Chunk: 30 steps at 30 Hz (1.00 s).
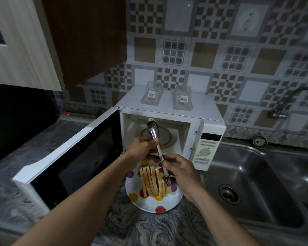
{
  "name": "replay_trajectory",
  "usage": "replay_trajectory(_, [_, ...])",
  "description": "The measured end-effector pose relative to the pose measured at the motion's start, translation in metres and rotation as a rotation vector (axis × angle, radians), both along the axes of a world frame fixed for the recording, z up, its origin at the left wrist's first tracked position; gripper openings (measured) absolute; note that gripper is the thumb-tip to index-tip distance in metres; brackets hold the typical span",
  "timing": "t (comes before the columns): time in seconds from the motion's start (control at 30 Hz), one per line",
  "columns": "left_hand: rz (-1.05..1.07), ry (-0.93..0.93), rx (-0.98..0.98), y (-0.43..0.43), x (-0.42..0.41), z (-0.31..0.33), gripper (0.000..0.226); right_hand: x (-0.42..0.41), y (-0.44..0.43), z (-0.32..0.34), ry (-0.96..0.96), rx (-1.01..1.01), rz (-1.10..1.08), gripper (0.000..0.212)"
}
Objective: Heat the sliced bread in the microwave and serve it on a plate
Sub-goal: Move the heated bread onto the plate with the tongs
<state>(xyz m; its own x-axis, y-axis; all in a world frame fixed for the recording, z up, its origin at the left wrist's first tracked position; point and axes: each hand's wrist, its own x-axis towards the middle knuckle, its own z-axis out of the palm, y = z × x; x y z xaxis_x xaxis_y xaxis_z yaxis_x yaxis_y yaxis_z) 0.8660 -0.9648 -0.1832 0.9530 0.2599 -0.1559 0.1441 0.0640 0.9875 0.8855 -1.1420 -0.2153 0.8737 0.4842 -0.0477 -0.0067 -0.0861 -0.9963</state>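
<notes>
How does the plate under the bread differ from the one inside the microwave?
The plate under the bread sits on the counter, white with coloured dots; the microwave plate is plain and pale, inside the open microwave. The counter plate holds slices; the microwave plate looks bare. Both are round.

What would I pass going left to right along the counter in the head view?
Microwave door → plate of bread → control panel → sink. The hands and tongs overlap the plate, so I leave them out.
</notes>
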Motion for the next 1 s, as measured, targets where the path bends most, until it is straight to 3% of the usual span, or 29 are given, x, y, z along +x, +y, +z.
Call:
replay_trajectory(0.13, [-0.012, 0.041, -0.011, 0.001, -0.002, -0.001, 0.029, 0.000, 0.001, -0.003, -0.004, -0.041, 0.069, 0.039])
replay_trajectory(0.37, [-0.103, 0.105, 0.005, -0.001, -0.012, -0.005, 0.022, 0.001, 0.010, -0.009, -0.043, -0.153, 0.101, 0.048])
replay_trajectory(0.47, [-0.147, 0.109, -0.047, -0.001, -0.016, -0.012, 0.039, 0.004, 0.011, -0.016, -0.041, -0.210, 0.097, 0.051])
replay_trajectory(0.53, [-0.099, 0.092, -0.070, -0.003, -0.014, -0.016, 0.038, 0.004, 0.013, -0.019, -0.032, -0.191, 0.093, 0.053])
replay_trajectory(0.73, [0.084, 0.142, -0.160, -0.011, -0.009, -0.029, 0.026, 0.004, 0.020, -0.020, -0.020, -0.109, 0.008, 0.028])
replay_trajectory(0.83, [0.073, 0.244, -0.097, -0.014, -0.008, -0.032, 0.029, 0.003, 0.019, -0.023, 0.013, -0.125, -0.028, 0.025])
replay_trajectory(1.0, [0.076, 0.202, -0.103, -0.012, -0.008, -0.038, 0.030, 0.005, 0.021, -0.026, 0.065, -0.098, 0.002, 0.027])
